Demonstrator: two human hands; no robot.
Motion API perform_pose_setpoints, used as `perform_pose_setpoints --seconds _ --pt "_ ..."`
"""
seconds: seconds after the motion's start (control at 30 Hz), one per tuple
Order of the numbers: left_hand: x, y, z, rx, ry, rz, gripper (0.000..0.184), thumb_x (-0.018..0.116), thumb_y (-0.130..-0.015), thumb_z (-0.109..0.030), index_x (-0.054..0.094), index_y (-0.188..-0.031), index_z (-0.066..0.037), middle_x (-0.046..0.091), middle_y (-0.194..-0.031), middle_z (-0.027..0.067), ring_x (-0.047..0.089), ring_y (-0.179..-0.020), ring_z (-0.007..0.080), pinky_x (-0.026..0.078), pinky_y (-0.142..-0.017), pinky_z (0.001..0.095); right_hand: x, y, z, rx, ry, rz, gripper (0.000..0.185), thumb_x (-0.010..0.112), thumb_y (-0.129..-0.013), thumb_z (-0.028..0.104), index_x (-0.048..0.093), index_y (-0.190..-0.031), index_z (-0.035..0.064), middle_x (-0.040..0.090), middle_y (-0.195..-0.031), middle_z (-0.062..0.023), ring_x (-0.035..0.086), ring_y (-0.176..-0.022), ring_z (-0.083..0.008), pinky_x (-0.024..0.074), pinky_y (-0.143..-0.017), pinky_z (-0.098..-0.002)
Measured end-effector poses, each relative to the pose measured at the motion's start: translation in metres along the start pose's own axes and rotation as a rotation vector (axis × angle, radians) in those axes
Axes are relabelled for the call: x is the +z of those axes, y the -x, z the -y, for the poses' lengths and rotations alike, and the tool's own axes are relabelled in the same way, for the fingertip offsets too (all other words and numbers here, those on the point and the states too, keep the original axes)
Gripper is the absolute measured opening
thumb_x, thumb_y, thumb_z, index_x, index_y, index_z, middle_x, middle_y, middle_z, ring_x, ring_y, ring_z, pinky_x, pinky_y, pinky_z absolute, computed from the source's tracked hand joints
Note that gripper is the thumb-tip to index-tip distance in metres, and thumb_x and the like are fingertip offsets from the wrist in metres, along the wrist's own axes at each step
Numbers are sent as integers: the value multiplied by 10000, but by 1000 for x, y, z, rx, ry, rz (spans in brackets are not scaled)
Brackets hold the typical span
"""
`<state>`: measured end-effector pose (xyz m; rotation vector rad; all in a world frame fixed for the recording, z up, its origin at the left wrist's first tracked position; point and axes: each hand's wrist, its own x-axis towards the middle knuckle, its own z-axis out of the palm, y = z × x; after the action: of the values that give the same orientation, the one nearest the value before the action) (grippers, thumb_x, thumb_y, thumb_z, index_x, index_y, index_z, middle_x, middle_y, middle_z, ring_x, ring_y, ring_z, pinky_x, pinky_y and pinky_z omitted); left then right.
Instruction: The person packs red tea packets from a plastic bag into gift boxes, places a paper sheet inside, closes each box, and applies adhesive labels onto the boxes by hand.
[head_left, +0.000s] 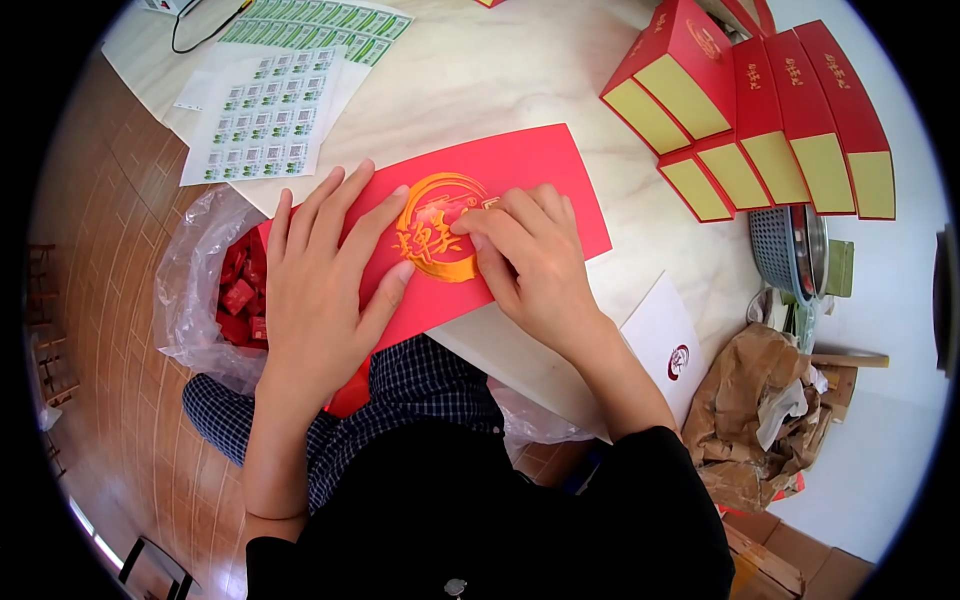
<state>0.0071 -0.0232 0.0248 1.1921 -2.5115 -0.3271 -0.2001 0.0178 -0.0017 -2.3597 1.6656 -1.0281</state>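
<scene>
Black shirt cloth (pixel 500 510) lies nearest, and ahead of it a red printed panel (pixel 520 165) sits under both hands on the marbled tabletop (pixel 480 90); whether it is a sheet, a bag or a box face I cannot tell. The left hand (pixel 325 265) is spread, palm down, over the panel's left end. The right hand (pixel 530 255) has its fingers curled, thumb and index tips close together at the gold ring emblem (pixel 430 235); whether they pinch something small I cannot tell. For good work here, I'd want even, light weight under the left palm, since the panel's end beneath it seems to overhang the table and could tip or slide. Right of that palm, fingertip pads should do the pressing, with nails off the gold print
</scene>
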Motion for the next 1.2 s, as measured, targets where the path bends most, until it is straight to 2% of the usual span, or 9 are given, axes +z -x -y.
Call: perform_pose_setpoints --seconds 0.27,0.33,0.43,0.7,0.83,0.93,0.97,1.03,1.2 --pt "-1 -1 0 5 6 -4 471 573 -866 -252 541 -1310 -100 425 -1437 121 363 -1345 324 150 -1155 501 1 -2 4 12 38 -17 346 656 -730 29 635 -1076 42 519 -855 -72 473 -812 -247 359 -690 -362" --pt "-1 -1 0 -3 26 -7 467 576 -864 -249 542 -1305 -97 430 -1433 122 367 -1342 324 152 -1152 506 1 -2 7 137 102 -60 380 644 -751 63 616 -1125 11 523 -873 -99 479 -817 -267 373 -703 -376" --pt "-2 -1 0 -1 27 -10 478 613 -842 -242 548 -1296 -111 432 -1425 112 368 -1339 312 167 -1146 499 -1 -3 8 153 132 -49 379 629 -769 95 605 -1134 -8 523 -872 -118 484 -822 -289 379 -710 -392" --pt "-5 0 -5 31 9 -7 471 574 -872 -253 528 -1309 -83 424 -1429 144 363 -1334 342 159 -1150 507 -7 2 11 196 124 -137 394 638 -776 112 596 -1160 31 532 -889 -109 491 -822 -295 388 -733 -401" --pt "-5 1 -5 12 33 9 489 602 -862 -271 524 -1312 -95 413 -1437 138 348 -1343 333 143 -1150 521 -33 10 -1 364 386 -227 458 659 -798 192 549 -1206 15 568 -976 -140 536 -921 -301 420 -795 -399" --pt "-4 2 -5 -9 31 19 474 598 -870 -268 527 -1305 -94 410 -1442 128 344 -1348 331 139 -1154 520 -63 23 -11 529 401 59 525 690 -810 327 539 -1167 -28 646 -886 -178 629 -833 -329 495 -737 -419" --pt "-4 1 -6 2 23 17 474 598 -870 -268 527 -1305 -94 410 -1442 128 344 -1348 331 139 -1154 520 -78 23 -10 533 399 46 525 690 -810 327 539 -1167 -28 646 -886 -178 629 -833 -329 495 -737 -419" --pt "-4 1 -8 -12 27 13 463 598 -868 -255 533 -1296 -89 419 -1437 127 352 -1345 322 145 -1153 520 -98 23 -9 553 133 358 596 714 -790 390 532 -1155 -45 669 -830 -200 657 -810 -352 520 -714 -423" --pt "-4 0 -11 -46 68 -11 436 582 -876 -238 541 -1276 -70 447 -1415 124 382 -1323 320 153 -1155 508 -86 26 -25 622 -4 388 667 735 -768 445 518 -1158 -50 668 -834 -239 664 -829 -382 531 -737 -429"
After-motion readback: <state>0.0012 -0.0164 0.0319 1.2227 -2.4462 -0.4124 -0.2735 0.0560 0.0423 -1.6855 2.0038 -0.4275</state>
